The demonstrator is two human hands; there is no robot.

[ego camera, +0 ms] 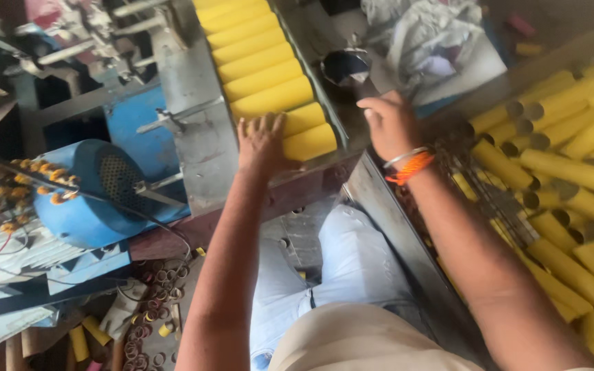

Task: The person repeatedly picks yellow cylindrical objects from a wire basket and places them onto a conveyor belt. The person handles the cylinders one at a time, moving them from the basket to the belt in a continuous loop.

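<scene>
Left hand (261,143) is lying flat, fingers spread, pressing on the nearest yellow cardboard tubes (309,132) lined up in the grey metal feed tray (197,89). Right hand (390,124) is resting loose and holding nothing at the tray's right edge. Heap of loose yellow tubes (565,172) is sitting further right; blue motor (91,192) left.

A: Where's the tube row (269,75)?
B: On the feed tray (194,89), L hand (261,144) on its near end. Motor (94,192) left of it; tube pile (572,185) right, beyond R hand (390,124).
</scene>
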